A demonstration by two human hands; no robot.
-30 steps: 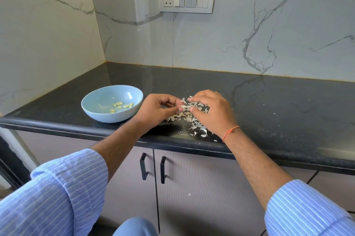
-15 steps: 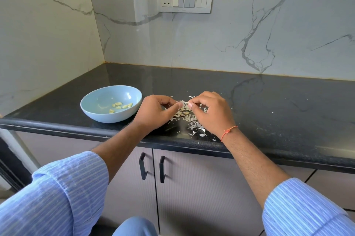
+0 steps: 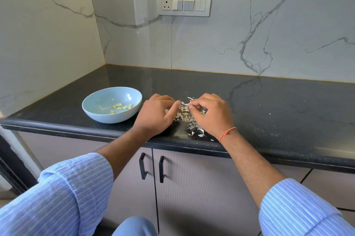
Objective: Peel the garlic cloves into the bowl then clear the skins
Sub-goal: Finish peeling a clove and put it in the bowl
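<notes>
A light blue bowl sits on the black counter at the left, with several peeled garlic cloves in it. To its right, near the counter's front edge, lies a pile of papery garlic skins. Both hands hover over the pile. The curled fingers of my left hand pinch a bit of skin at the pile's left side. Thumb and forefinger of my right hand pinch a small pale garlic piece just above the pile. What lies under the palms is hidden.
The black stone counter runs off to the right, with a few skin crumbs by its rounded front edge. Marble walls close the back and left. A switch panel is on the back wall. Cabinet doors with black handles are below.
My fingertips, which met over the pile on one small piece, have drawn slightly apart. The head view has shifted a little; bowl and pile stay put.
</notes>
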